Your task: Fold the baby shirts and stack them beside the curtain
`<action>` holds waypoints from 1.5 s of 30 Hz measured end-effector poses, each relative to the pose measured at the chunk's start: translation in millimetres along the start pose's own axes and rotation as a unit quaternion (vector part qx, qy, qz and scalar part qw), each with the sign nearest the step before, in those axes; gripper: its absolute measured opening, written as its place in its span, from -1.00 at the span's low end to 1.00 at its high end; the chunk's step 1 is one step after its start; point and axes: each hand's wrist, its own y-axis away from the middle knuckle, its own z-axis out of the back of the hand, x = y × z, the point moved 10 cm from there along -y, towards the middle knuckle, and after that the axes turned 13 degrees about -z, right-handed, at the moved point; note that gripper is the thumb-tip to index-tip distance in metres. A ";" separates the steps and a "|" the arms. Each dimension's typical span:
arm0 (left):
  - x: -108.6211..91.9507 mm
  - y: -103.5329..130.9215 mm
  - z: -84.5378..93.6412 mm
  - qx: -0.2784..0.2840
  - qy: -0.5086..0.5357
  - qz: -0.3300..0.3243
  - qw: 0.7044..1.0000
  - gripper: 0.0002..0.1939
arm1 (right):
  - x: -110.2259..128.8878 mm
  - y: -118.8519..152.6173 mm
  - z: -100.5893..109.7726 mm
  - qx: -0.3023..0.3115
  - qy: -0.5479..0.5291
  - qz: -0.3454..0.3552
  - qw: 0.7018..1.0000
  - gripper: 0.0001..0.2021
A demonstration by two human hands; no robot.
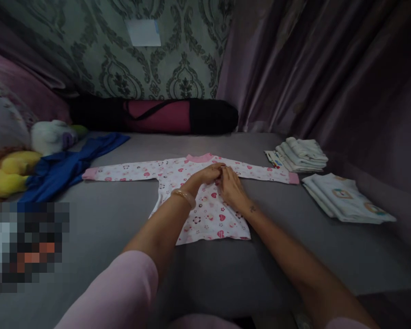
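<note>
A small white long-sleeved shirt (205,210) with pink hearts, flowers and a pink collar and cuffs lies spread flat on the grey surface, both sleeves stretched out sideways. My left hand (211,173), with a bangle on its wrist, is closed at the upper chest, near the base of the right-hand sleeve. Right against it, my right hand (230,185) has its fingers bent together on the same part of the fabric. The fingertips of both hands meet there and partly hide each other, so the exact pinch point does not show.
Folded light cloths (303,155) are stacked at the right, with a folded printed garment (345,196) nearer. A blue garment (68,162) and plush toys (51,137) lie left. A long black and maroon bag (157,116) lies along the wall. A blurred-out patch (27,246) covers the lower left.
</note>
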 end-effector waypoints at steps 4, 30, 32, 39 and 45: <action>8.9 1.9 6.5 -0.026 -0.065 0.013 0.997 -0.49 | -1.8 12.4 -9.9 0.030 0.072 0.022 0.997 -0.34; -7.1 10.6 -15.3 -0.019 -0.134 -0.126 0.983 -0.46 | 37.0 165.7 25.8 0.244 0.046 0.209 0.946 -0.40; -11.9 14.2 -17.1 -0.009 -0.170 -0.120 0.978 -0.48 | 36.8 181.3 29.0 0.250 0.046 0.207 0.945 -0.35; -65.0 93.7 44.7 -0.063 -0.200 -0.104 0.972 -0.67 | 43.4 210.1 49.5 0.313 0.033 0.244 0.917 -0.40; -57.4 249.4 125.4 -0.181 -0.222 0.172 0.943 -0.74 | 91.9 146.1 52.5 0.392 -0.074 0.223 0.890 -0.70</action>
